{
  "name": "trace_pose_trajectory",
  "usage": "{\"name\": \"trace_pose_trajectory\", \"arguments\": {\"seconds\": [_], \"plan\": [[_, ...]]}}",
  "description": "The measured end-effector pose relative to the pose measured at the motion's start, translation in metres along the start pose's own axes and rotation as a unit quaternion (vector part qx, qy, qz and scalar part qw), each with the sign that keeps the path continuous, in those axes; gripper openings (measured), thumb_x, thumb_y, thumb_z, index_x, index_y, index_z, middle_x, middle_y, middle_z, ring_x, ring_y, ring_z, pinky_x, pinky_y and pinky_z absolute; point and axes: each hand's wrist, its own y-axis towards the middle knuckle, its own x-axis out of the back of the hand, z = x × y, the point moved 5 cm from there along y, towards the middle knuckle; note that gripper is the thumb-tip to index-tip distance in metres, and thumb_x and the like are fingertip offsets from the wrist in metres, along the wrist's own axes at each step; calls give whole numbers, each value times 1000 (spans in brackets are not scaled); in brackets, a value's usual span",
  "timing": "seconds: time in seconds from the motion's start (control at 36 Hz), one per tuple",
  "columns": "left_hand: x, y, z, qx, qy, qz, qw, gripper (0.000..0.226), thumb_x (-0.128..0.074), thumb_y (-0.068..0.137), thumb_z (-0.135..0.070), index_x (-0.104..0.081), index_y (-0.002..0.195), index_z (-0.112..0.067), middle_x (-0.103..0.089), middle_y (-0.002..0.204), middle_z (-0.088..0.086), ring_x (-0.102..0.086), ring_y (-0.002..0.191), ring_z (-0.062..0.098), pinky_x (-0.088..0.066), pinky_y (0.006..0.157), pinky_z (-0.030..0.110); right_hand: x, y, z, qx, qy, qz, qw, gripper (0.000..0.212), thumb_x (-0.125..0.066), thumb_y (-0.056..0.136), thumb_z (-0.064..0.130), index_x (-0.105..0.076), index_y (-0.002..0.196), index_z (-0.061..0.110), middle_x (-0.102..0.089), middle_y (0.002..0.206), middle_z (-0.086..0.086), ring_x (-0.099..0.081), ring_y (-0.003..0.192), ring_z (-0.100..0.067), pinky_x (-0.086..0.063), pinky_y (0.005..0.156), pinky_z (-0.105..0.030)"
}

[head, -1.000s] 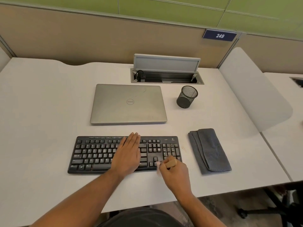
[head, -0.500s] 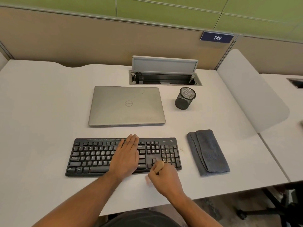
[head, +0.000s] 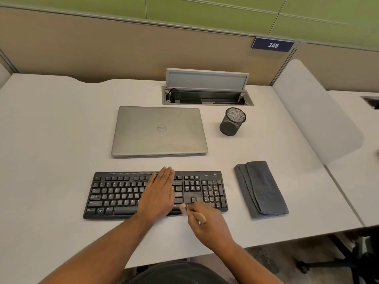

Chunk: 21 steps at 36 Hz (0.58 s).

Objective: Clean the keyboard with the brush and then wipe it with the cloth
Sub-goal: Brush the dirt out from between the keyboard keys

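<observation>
The right hand (head: 207,222) was curled round the wooden handle of a small brush (head: 192,213), whose pale bristles touched the black keyboard (head: 123,193) at its near edge, just left of the arrow keys. The left hand (head: 159,193) lay flat on the middle of the keyboard, fingers straight and close together, pointing away from the person and reaching the top row of keys. It covered the right end of the letter block, so the brush worked in the narrow strip between that hand and the number pad. Pale specks showed on the number pad keys.

To the right of the keyboard, apart from it, a folded grey cloth (head: 261,189) lay on the white desk (head: 51,140). Behind the keyboard sat a closed silver laptop (head: 160,132), with a bare strip of desk between them. A black mesh pen cup (head: 232,121) stood to the right of the laptop, and behind both a cable hatch (head: 207,95) stood with its lid raised.

The keyboard's near edge lay close to the desk's front edge. The left part of the desk was bare; on the right a curved white divider (head: 313,111) closed the desk off beyond the cloth.
</observation>
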Motion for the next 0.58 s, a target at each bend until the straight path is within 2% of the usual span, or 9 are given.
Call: {"name": "trace_pose_trajectory", "arguments": {"seconds": [0.11,0.17,0.22,0.28,0.33,0.39,0.44,0.5,0.58], "plan": [[0,0,0,0,3,3,1000,67,-10,100,-39,-15,162,-14,-13,169,1,-7,156,14,-6,127,41,20,-10,-13,26,-48,-81,995,28,-50,105,43,-68,96,24,-66,81,13,-57,62,-5,-48,51,-18],[0,0,0,1,2,3,1000,65,-13,101,-38,-15,162,-14,-13,169,1,-7,156,14,-5,127,41,29,-16,-21,2,-63,-120,991,24,-53,101,39,-67,90,23,-66,77,12,-56,57,-7,-43,48,-15],[1,0,1,1,3,2,1000,64,-16,102,-37,-15,162,-14,-14,169,1,-8,156,14,-6,127,41,34,-21,-26,-33,-62,-150,986,18,-55,97,34,-66,88,22,-66,77,12,-54,56,-6,-36,51,-8],[0,0,1,2,5,3,1000,64,-18,102,-37,-16,162,-14,-14,169,1,-8,156,14,-5,127,41,29,-21,-22,-41,-55,-152,986,7,-64,95,26,-67,90,22,-66,79,12,-51,58,-2,-28,57,0],[1,0,0,3,4,2,1000,64,-15,102,-38,-17,162,-14,-15,169,2,-9,156,14,-5,127,41,18,-19,-11,-6,-45,-126,991,2,-70,97,23,-70,98,21,-67,83,11,-52,62,2,-30,59,2],[1,0,0,2,4,5,1000,66,-11,100,-39,-17,162,-14,-15,169,2,-8,156,14,-6,127,41,3,-17,3,40,-35,-68,996,11,-66,102,30,-69,111,25,-68,92,13,-59,70,1,-38,63,0],[2,0,0,2,4,5,1000,67,-10,99,-39,-17,161,-14,-15,169,2,-9,156,15,-7,127,41,-6,-17,9,68,-43,-27,996,17,-59,104,36,-65,118,28,-68,98,13,-63,76,-3,-49,63,-10],[2,0,-1,2,1,2,1000,67,-11,99,-39,-19,161,-14,-17,169,2,-11,156,15,-8,127,41,-2,-17,7,67,-38,-45,996,16,-59,105,37,-67,115,27,-68,95,13,-62,73,-3,-53,60,-14],[1,0,0,4,-2,4,1000,66,-13,101,-39,-18,161,-14,-15,169,2,-9,156,14,-8,127,42,14,-20,-9,19,-44,-96,994,18,-62,104,39,-68,95,24,-66,82,15,-58,61,-3,-50,50,-16]]}}
